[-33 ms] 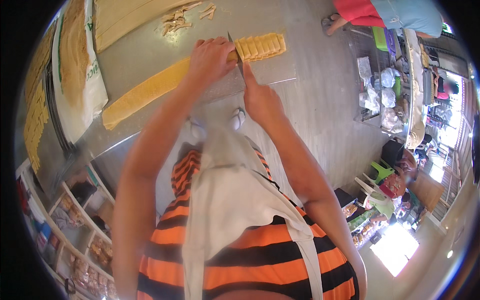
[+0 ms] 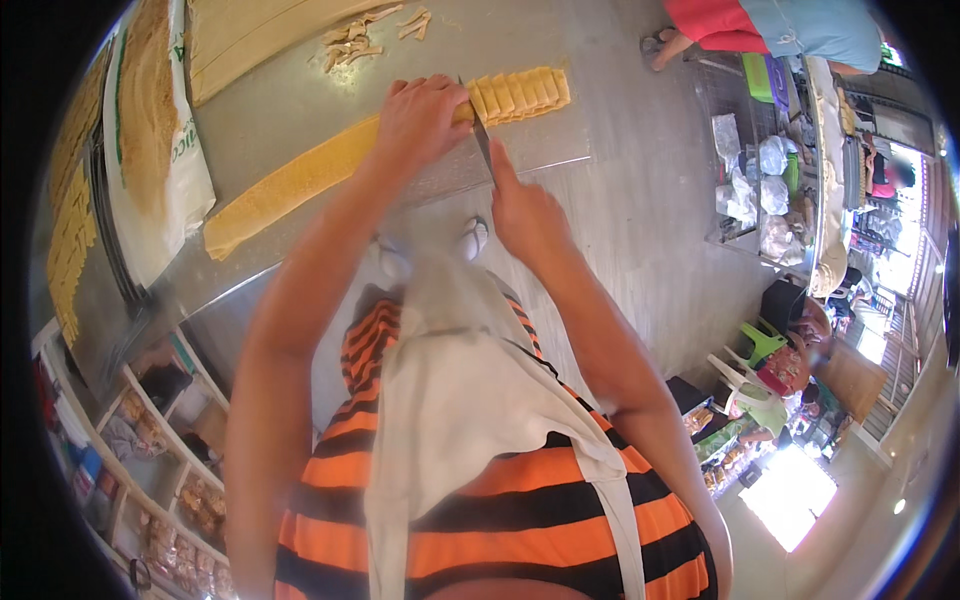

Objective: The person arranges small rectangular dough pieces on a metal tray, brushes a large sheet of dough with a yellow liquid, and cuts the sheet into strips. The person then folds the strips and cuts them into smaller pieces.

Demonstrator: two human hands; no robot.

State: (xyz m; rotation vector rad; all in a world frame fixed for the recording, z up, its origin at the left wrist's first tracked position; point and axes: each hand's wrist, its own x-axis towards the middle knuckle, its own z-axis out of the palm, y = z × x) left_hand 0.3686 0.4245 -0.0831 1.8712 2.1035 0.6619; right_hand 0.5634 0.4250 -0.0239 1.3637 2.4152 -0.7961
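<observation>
A long, flat yellow dough strip (image 2: 290,185) lies along the metal table. My left hand (image 2: 422,118) rests over its right end, fingers curled and pressing on the dough. My right hand (image 2: 528,215) is closed round the handle of a knife (image 2: 482,140), index finger stretched along its back. The blade stands at the strip's end, right beside my left fingertips. Just right of the blade sits a row of cut dough slices (image 2: 518,93), leaning close against one another. The knife's handle is hidden in my right hand.
Dough scraps (image 2: 350,42) lie on the far part of the table (image 2: 440,190), near a wide dough sheet (image 2: 270,30). On the left is a white sack (image 2: 165,190); past it, more cut dough pieces (image 2: 68,250). A person (image 2: 790,35) stands at the far right.
My right hand has drawn the knife slightly back toward me, away from the table. My left hand and the dough have stayed in place.
</observation>
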